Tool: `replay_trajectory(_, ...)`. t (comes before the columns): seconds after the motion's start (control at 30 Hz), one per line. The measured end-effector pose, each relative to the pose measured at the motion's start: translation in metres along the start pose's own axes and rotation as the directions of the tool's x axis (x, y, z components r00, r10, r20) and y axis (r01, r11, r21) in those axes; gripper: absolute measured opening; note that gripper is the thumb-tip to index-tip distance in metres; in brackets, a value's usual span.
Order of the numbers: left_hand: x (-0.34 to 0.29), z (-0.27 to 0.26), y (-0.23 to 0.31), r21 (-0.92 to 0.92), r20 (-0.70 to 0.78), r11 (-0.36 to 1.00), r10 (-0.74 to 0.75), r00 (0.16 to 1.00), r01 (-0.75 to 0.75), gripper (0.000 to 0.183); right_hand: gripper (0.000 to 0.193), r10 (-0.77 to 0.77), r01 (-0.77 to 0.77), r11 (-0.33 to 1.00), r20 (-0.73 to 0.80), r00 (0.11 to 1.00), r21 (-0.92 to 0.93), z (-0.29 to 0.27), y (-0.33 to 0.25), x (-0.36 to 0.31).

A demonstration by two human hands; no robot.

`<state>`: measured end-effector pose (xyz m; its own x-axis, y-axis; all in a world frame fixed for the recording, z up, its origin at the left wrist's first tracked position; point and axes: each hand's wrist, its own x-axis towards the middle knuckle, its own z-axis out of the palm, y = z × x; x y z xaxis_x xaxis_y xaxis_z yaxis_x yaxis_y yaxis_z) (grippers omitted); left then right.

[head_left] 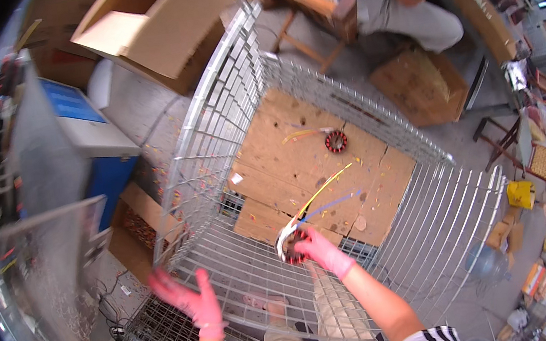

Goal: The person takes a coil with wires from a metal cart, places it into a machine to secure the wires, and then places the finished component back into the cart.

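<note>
text: none readable | blue panel [70, 101] on white-and-blue box [99, 140]: faint marks, too small

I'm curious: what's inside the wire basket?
Cardboard with a red-and-black ring and scraps on it. The right hand holds a second ring. Whatever's under the cardboard is covered.

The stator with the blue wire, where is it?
Just below the head view's centre, the stator is in the right hand, by the near edge of the cardboard.

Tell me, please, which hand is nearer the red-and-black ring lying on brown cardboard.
Right: the pink-gloved right hand is below that ring in view; the pink-gloved left hand is farther, lower left.
</note>
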<state>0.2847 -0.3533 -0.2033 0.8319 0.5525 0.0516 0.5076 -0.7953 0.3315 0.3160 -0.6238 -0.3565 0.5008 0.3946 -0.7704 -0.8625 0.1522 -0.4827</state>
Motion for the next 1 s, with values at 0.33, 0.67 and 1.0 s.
replay_trajectory(0.33,-0.079,-0.27,-0.025,-0.845,0.53,0.134,0.337,0.778,0.517,0.047,0.064,0.022,0.445,0.434,0.503,0.864,-0.783,0.292,-0.11,-0.277)
replay_trajectory(0.67,-0.123,-0.397,-0.229,-0.616,-0.021,-0.629,-0.589,0.808,-0.475,0.035,0.045,-0.252,0.764,0.097,0.727,0.639,-0.638,0.496,-0.003,-0.403)
replay_trajectory(1.0,-0.126,-0.429,-0.385,-0.947,-0.297,0.307,-0.726,0.62,-0.094,0.018,0.041,-0.247,0.783,-0.008,0.76,0.601,-0.622,0.531,-0.071,-0.353)
